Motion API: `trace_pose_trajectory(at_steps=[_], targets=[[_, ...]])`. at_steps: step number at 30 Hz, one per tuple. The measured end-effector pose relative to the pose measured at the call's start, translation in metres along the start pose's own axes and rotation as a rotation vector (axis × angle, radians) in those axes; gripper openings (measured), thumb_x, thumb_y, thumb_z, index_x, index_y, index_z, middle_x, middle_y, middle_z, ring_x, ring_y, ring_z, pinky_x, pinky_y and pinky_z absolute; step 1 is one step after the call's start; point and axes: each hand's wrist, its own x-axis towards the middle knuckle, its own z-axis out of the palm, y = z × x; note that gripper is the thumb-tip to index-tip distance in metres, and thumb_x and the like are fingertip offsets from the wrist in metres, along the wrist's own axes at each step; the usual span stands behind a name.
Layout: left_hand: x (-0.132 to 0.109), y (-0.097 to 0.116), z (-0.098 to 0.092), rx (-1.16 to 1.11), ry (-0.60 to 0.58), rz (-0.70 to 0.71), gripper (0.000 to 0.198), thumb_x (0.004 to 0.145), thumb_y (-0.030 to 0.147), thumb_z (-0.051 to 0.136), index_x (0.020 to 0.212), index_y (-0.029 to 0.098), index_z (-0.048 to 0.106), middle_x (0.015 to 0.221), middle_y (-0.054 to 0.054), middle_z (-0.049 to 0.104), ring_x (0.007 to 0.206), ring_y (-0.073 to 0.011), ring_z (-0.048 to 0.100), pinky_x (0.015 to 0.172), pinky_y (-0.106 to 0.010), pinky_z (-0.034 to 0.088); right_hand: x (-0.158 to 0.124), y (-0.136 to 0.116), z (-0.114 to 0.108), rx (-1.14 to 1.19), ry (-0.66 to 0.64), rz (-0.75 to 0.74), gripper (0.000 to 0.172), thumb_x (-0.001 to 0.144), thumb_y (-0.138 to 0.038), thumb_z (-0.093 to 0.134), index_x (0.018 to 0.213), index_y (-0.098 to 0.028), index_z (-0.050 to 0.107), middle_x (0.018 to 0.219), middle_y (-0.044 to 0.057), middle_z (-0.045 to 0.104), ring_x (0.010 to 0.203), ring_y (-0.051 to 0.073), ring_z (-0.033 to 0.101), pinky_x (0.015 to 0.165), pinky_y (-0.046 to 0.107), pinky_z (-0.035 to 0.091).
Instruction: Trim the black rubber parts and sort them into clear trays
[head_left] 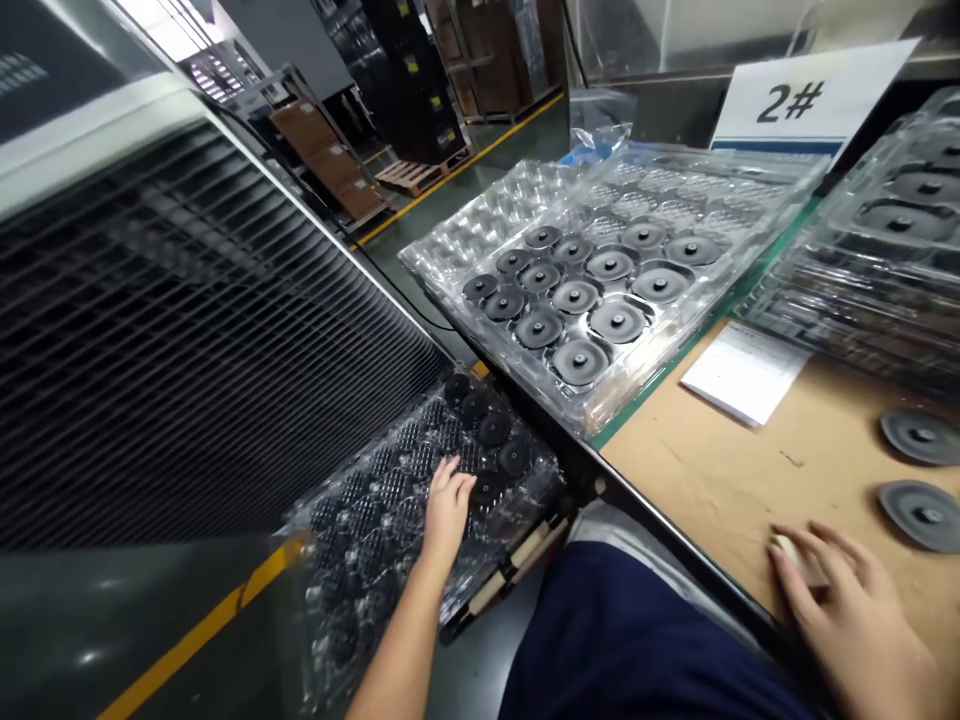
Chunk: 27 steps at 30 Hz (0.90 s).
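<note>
In the head view, I see a person's two bare hands set well apart. The left hand [448,497] reaches down over a low clear plastic tray [375,560], its fingers loosely bent. Just beyond its fingertips, to the right, sits a round black disc [487,488], the nearest of five black discs at this end of the tray; I cannot tell whether the fingers touch or grip it.

The right hand [855,610] rests on the brown top of the bench [675,450], thumb and fingers closed around a small pale piece [801,562]. Just past that hand, near the right edge, two grey discs [921,475] lie flat, one beyond the other.

Ahead of and between the hands, a larger clear tray [600,395] lies on the bench, its near pockets filled with rows of grey discs. A white paper slip [742,372] is between it and the right hand. Beyond stands a sign [806,105] reading "2#", with stacked clear trays [862,270] at the right. A dark slatted panel [187,350] rises at left.
</note>
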Motion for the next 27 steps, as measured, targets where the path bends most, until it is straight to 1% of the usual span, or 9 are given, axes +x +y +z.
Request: trace_pose_trajectory(at_steps=[3, 6, 11, 16, 18, 21, 23, 25, 27], targets=[[-0.001, 0.001, 0.008, -0.004, 0.044, 0.004, 0.028, 0.088, 0.029, 0.054, 0.112, 0.017, 0.057, 0.13, -0.01, 0.05, 0.119, -0.0262, 0.048, 0.098, -0.052, 0.04, -0.002, -0.005, -0.002, -0.045, 0.06, -0.005, 0.047, 0.08, -0.063, 0.04, 0.103, -0.029, 0.063, 0.115, 0.003, 0.06, 0.102, 0.026, 0.06, 0.083, 0.04, 0.048], [-0.002, 0.001, 0.013, -0.021, 0.072, 0.005, 0.029, 0.088, 0.029, 0.054, 0.113, 0.017, 0.057, 0.13, -0.01, 0.05, 0.118, -0.026, 0.049, 0.097, -0.051, 0.041, -0.003, -0.008, -0.003, -0.039, 0.05, -0.046, 0.048, 0.08, -0.063, 0.039, 0.101, -0.027, 0.063, 0.113, 0.003, 0.061, 0.102, 0.025, 0.06, 0.085, 0.038, 0.048], [-0.008, 0.003, 0.011, -0.078, 0.136, -0.013, 0.03, 0.088, 0.03, 0.054, 0.114, 0.017, 0.056, 0.129, -0.01, 0.051, 0.117, -0.0259, 0.05, 0.096, -0.051, 0.042, -0.002, -0.008, -0.005, -0.033, 0.053, -0.058, 0.047, 0.08, -0.061, 0.041, 0.101, -0.027, 0.064, 0.114, 0.005, 0.061, 0.103, 0.027, 0.06, 0.079, 0.039, 0.049], [-0.014, 0.005, -0.003, -0.143, 0.188, -0.03, 0.029, 0.088, 0.029, 0.054, 0.114, 0.017, 0.056, 0.129, -0.01, 0.051, 0.117, -0.026, 0.049, 0.097, -0.051, 0.042, -0.003, -0.006, -0.005, -0.015, 0.063, -0.112, 0.047, 0.082, -0.061, 0.042, 0.103, -0.025, 0.064, 0.114, 0.007, 0.061, 0.099, 0.028, 0.061, 0.076, 0.039, 0.049], [-0.016, 0.007, -0.013, -0.168, 0.218, -0.044, 0.033, 0.088, 0.029, 0.054, 0.118, 0.017, 0.054, 0.133, -0.011, 0.048, 0.121, -0.0274, 0.047, 0.098, -0.053, 0.04, -0.004, -0.004, -0.005, 0.0, 0.07, -0.137, 0.047, 0.082, -0.061, 0.042, 0.103, -0.024, 0.064, 0.112, 0.006, 0.062, 0.097, 0.026, 0.062, 0.076, 0.038, 0.049], [-0.018, 0.013, -0.031, -0.207, 0.278, -0.082, 0.043, 0.087, 0.032, 0.055, 0.127, 0.019, 0.046, 0.138, -0.012, 0.042, 0.123, -0.0291, 0.044, 0.099, -0.054, 0.039, -0.005, -0.002, -0.004, 0.027, 0.095, -0.165, 0.052, 0.083, -0.062, 0.041, 0.104, -0.021, 0.064, 0.11, 0.009, 0.062, 0.094, 0.026, 0.061, 0.074, 0.036, 0.049], [-0.021, 0.021, -0.042, -0.244, 0.277, -0.092, 0.04, 0.088, 0.033, 0.053, 0.124, 0.018, 0.049, 0.128, -0.012, 0.051, 0.112, -0.0254, 0.053, 0.093, -0.049, 0.045, -0.006, -0.001, -0.003, 0.05, 0.11, -0.186, 0.055, 0.083, -0.063, 0.04, 0.104, -0.019, 0.065, 0.11, 0.011, 0.062, 0.094, 0.027, 0.061, 0.071, 0.036, 0.049], [-0.025, 0.033, -0.05, -0.283, 0.231, -0.076, 0.03, 0.089, 0.033, 0.051, 0.113, 0.015, 0.056, 0.108, -0.008, 0.062, 0.092, -0.0191, 0.062, 0.082, -0.042, 0.052, -0.006, 0.0, -0.003, 0.074, 0.112, -0.212, 0.055, 0.083, -0.063, 0.04, 0.104, -0.019, 0.065, 0.109, 0.012, 0.062, 0.092, 0.026, 0.061, 0.069, 0.035, 0.049], [-0.031, 0.048, -0.054, -0.31, 0.181, -0.043, 0.026, 0.09, 0.034, 0.05, 0.103, 0.014, 0.06, 0.094, -0.005, 0.065, 0.078, -0.0152, 0.063, 0.074, -0.036, 0.053, -0.005, 0.0, -0.003, 0.095, 0.109, -0.231, 0.054, 0.084, -0.061, 0.04, 0.104, -0.019, 0.066, 0.109, 0.012, 0.062, 0.09, 0.025, 0.062, 0.069, 0.034, 0.05]])
